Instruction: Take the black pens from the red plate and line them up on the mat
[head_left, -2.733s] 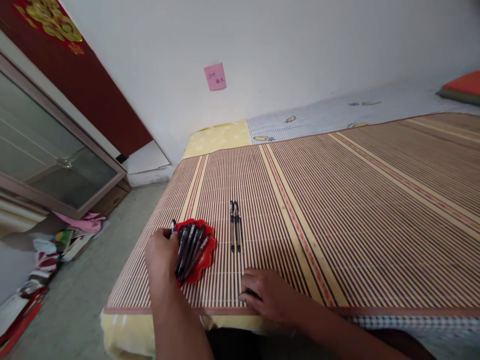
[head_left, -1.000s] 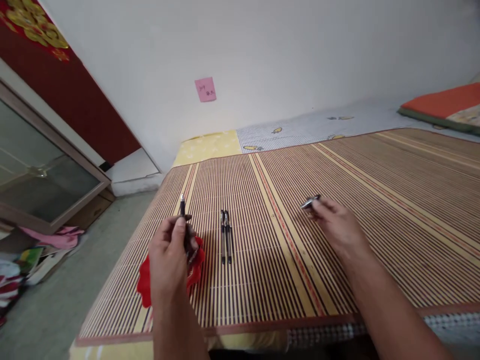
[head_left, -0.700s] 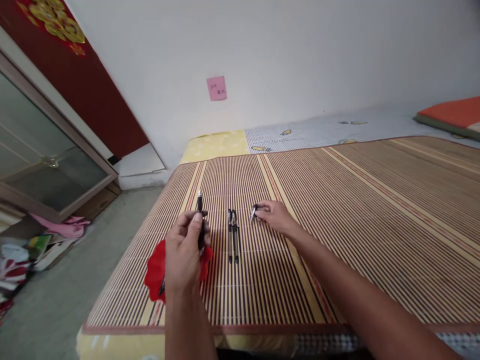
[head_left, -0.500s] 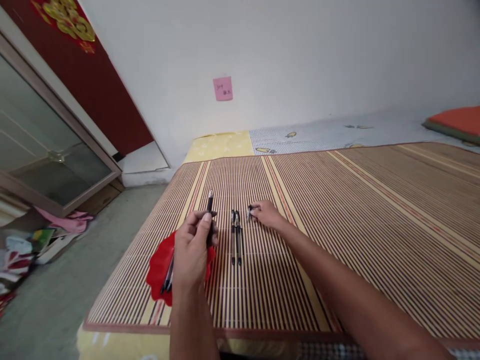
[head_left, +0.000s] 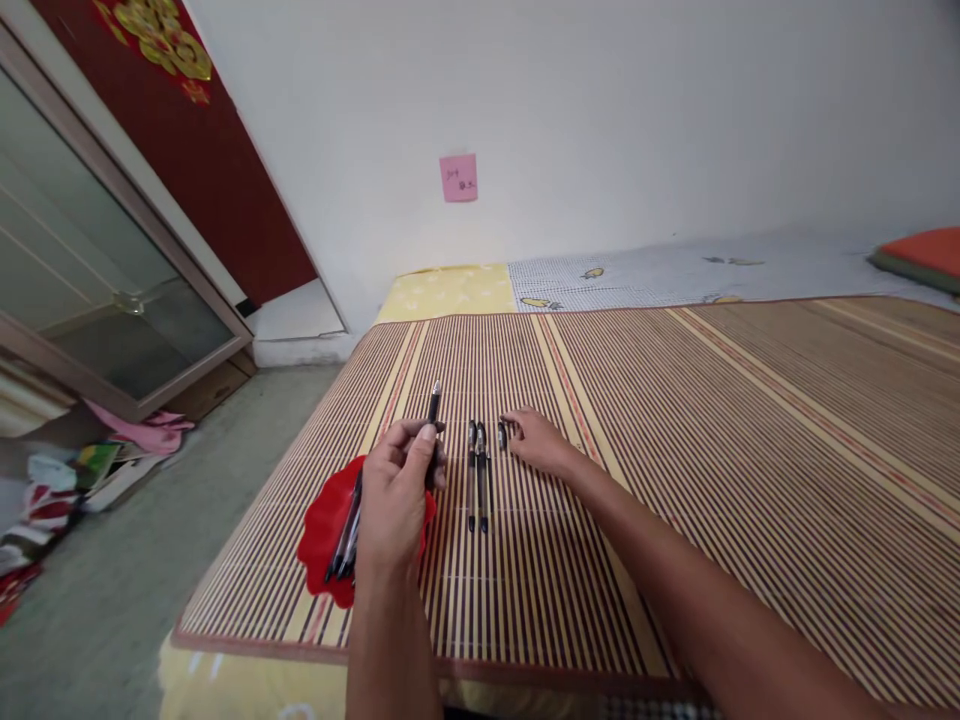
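My left hand is raised over a red scalloped dish and pinches a black pen that points away from me. Several more black pens lie in the dish, partly hidden by the hand. Two black pens lie side by side on the striped bamboo mat, just right of the hand. My right hand rests on the mat right of that pair, fingers closed on a small dark pen cap that touches the mat.
The mat covers a bed with a yellow and checked sheet against a white wall with a pink note. A glass cabinet and floor clutter lie to the left. An orange cushion sits at the far right.
My left hand lifted one pen out of the dish. My right hand left the mat's near edge, reached right for the cap and brought it back left beside the two pens.
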